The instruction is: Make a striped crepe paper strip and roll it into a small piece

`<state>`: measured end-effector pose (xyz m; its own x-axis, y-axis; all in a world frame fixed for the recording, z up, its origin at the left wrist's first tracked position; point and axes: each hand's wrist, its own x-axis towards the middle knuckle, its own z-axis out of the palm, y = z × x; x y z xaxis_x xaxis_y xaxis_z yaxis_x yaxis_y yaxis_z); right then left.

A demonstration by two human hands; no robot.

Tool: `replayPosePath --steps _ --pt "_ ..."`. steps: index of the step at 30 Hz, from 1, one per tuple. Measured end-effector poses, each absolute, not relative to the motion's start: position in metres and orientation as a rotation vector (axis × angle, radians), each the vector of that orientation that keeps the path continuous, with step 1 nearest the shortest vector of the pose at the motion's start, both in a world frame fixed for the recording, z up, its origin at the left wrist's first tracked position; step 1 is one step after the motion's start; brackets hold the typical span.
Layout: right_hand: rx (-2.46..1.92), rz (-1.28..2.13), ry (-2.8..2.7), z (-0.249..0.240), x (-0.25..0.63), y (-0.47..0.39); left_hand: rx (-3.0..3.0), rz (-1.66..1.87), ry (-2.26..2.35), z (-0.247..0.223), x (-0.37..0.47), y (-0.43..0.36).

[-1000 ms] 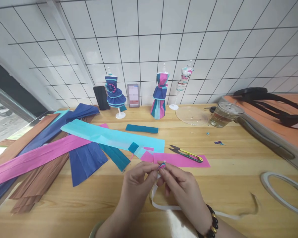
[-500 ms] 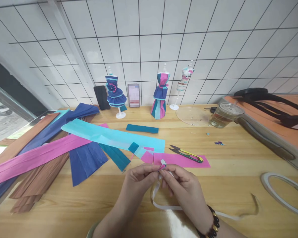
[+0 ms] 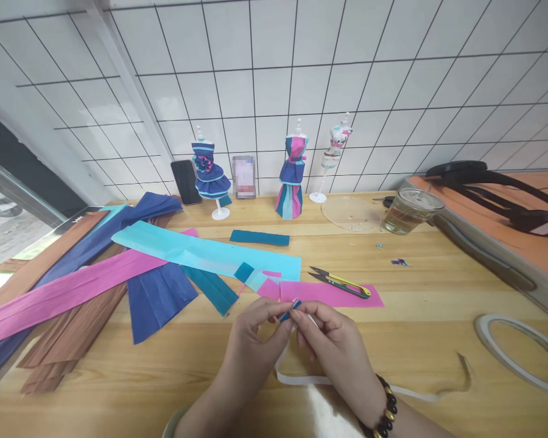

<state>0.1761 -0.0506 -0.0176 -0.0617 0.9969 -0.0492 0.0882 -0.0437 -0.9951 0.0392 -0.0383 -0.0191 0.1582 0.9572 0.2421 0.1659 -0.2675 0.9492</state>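
Observation:
My left hand [image 3: 260,331] and my right hand [image 3: 331,337] meet at the front middle of the table, fingertips pinched on a small folded paper piece [image 3: 288,311] in teal, with pink and white at its top. A white tape strip [image 3: 304,380] hangs from my fingers and runs under my right wrist along the wood. Just beyond my hands lie a pink paper strip [image 3: 301,292] and thread snips [image 3: 342,283] with a yellow and green handle. A long light blue strip [image 3: 201,252] and small teal and pink scraps lie to the left.
Dressed mini mannequins [image 3: 210,176] and two phones [image 3: 186,182] stand by the tiled wall. Crepe paper strips [image 3: 162,298] are heaped at left. To the right are a glass cup [image 3: 411,210], a clear round plate [image 3: 349,213] and a white tape roll [image 3: 486,331].
The small piece between my fingers has turned, and more of its teal side shows. The whole view has shifted slightly.

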Motion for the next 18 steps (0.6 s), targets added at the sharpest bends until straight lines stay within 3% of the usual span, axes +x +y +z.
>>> replayPosePath --steps 18 --pt "-1.154 1.377 -1.299 -0.0154 0.1750 -0.0511 1.586 1.277 1.143 -0.0189 0.0402 -0.0382"
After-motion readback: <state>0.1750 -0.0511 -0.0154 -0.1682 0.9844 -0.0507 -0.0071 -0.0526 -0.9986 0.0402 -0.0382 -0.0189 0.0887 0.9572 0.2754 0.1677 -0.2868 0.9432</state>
